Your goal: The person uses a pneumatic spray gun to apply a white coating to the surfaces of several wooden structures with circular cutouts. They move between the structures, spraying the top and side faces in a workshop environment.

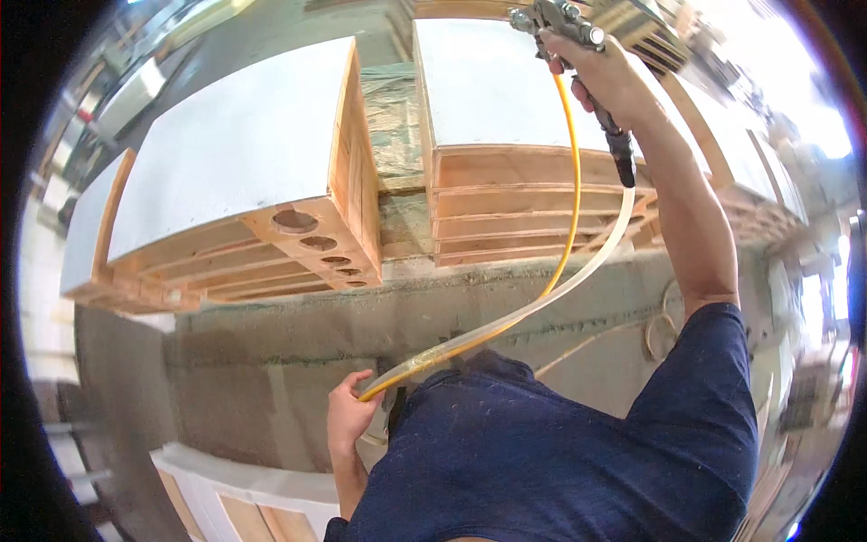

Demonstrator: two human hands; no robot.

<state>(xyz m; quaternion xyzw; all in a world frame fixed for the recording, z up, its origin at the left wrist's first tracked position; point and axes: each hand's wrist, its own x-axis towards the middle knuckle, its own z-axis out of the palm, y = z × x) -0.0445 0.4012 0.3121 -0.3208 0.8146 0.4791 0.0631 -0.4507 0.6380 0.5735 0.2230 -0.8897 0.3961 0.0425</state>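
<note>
Stretches as stained grey floor (253, 397) from eight o'clock to three; bears white-topped wooden units (230, 144) at ten and one o'clock, plus a pale hose (580, 347) at four.

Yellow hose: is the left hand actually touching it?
Touching. The head view shows the yellow hose running into the left hand, against its fingers, with no gap visible.
</note>
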